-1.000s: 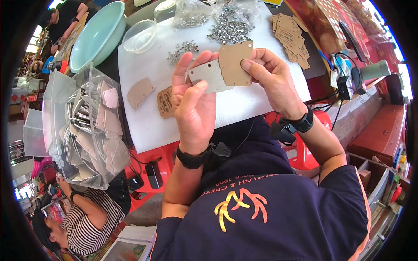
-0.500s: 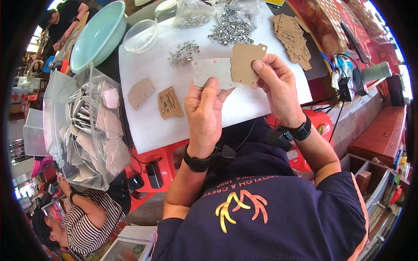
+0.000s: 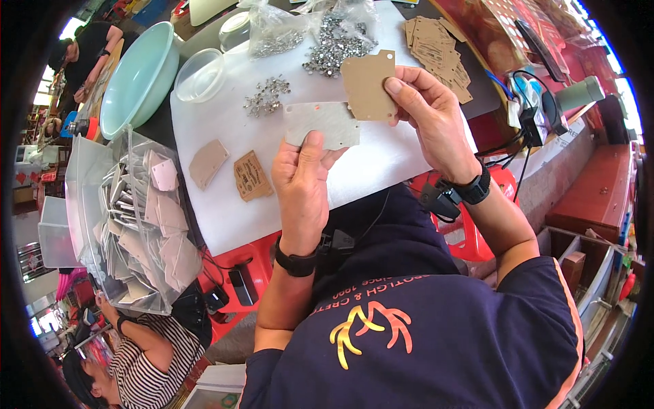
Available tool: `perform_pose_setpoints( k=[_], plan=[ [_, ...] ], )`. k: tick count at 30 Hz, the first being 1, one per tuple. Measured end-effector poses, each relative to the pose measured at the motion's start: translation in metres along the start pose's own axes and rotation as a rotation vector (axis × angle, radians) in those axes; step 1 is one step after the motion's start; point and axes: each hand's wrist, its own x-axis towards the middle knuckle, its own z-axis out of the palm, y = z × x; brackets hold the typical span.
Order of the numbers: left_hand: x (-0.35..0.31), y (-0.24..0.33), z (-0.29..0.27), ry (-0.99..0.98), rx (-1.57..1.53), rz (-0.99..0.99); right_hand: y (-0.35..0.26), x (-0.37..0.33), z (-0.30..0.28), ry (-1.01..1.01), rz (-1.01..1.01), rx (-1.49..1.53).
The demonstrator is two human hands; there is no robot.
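Above the white foam-topped table, my left hand (image 3: pixel 304 187) pinches a thin grey plate (image 3: pixel 321 127) with small corner holes, thumb on top. My right hand (image 3: pixel 430 112) grips a brown paper-faced plate (image 3: pixel 368 88) by its right edge, between thumb and fingers. In the picture the brown plate's lower left corner meets the grey plate's right end; I cannot tell whether they touch. Two more plates lie on the foam left of my hands: a plain pinkish-brown plate (image 3: pixel 209 163) and a brown plate with dark print (image 3: pixel 252 176).
Small metal parts lie in a loose pile (image 3: pixel 267 96) and spill from plastic bags (image 3: pixel 339 42). Printed brown plates (image 3: pixel 438 58) are stacked at the far right. At the left stand a clear bin (image 3: pixel 139 225) of plates and a pale green basin (image 3: pixel 139 78). Two other people are at the left.
The two held plates have drawn apart: the brown one is higher and overlaps the grey one less. The whole view has shifted slightly.
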Motion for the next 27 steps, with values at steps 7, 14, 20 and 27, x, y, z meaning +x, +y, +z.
perform_pose_setpoints(
  k=[7,14,20,27],
  plan=[
    [0.0043,0.0023,0.0054,0.023,0.010,0.026,-0.0019,0.0040,-0.0042,0.012,-0.040,-0.046],
    [0.0062,0.0022,0.0065,0.071,0.025,0.009,0.0016,0.0069,-0.0043,0.024,-0.062,-0.032],
    [0.0083,0.0010,0.0022,0.060,0.024,0.017,0.0021,0.0082,-0.0078,-0.048,-0.045,-0.109],
    [0.0096,0.0016,-0.0026,0.034,0.020,0.058,0.0043,0.0055,-0.0022,-0.049,-0.149,-0.061]
  ],
)
